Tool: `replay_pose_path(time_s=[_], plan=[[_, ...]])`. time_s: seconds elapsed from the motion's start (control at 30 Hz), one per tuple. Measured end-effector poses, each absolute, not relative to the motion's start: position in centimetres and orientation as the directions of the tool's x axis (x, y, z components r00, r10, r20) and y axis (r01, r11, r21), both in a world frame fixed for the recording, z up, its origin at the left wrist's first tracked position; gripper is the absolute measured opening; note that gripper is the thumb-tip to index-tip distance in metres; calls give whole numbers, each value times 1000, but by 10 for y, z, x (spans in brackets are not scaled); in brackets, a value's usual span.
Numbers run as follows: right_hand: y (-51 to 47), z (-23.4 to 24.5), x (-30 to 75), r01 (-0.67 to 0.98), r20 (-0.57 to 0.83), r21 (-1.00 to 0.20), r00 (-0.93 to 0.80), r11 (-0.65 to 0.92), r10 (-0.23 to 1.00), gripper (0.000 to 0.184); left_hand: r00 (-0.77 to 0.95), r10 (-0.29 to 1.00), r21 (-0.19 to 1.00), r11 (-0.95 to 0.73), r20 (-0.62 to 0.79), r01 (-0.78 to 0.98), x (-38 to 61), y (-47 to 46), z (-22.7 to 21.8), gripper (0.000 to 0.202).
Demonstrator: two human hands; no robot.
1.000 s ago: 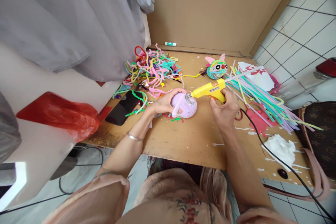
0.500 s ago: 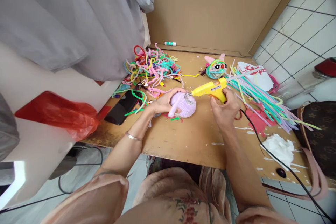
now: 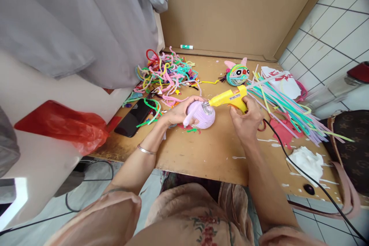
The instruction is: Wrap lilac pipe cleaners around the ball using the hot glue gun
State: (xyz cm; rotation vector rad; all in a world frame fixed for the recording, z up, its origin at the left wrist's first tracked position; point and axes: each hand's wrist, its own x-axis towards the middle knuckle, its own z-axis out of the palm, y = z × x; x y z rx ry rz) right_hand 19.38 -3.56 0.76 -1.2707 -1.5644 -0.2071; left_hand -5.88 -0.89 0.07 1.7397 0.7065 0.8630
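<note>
My left hand [image 3: 179,112] is wrapped round a lilac ball [image 3: 201,117] wound in pipe cleaner, which rests on the wooden table [image 3: 207,153]. My right hand [image 3: 245,118] grips the handle of a yellow glue gun [image 3: 227,98]. The gun's metal nozzle touches the top of the lilac ball. A black cord [image 3: 305,175] runs from the gun across the table to the lower right.
A tangle of coloured pipe cleaners [image 3: 167,72] lies at the back left, a bundle of straight ones [image 3: 285,105] at the right. A finished striped ball with eyes [image 3: 236,73], a black phone [image 3: 133,117], a white tissue [image 3: 307,160], a glue stick [image 3: 186,47] and a red bag [image 3: 66,125] are around.
None in the hands' grip; the glue gun's nozzle stays on the ball and has shifted very slightly left.
</note>
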Motion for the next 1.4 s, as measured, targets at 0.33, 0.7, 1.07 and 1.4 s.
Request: replay_pose_path(time_s=[0.33, 0.7, 1.07, 1.4], plan=[[-36, 8, 192, 782, 772, -454, 106, 427, 626, 18, 573, 789, 943, -323, 220, 84, -59, -7, 0, 76], [-35, 7, 192, 785, 782, -454, 123, 422, 612, 18, 581, 791, 947, -304, 192, 100, -59, -9, 3, 76], [-36, 8, 193, 786, 750, -493, 166, 373, 640, 19, 574, 790, 948, -311, 217, 69, -59, -7, -3, 77], [-36, 7, 190, 748, 713, -547, 180, 376, 678, 22, 570, 798, 942, -316, 196, 117, -59, -10, 3, 79]])
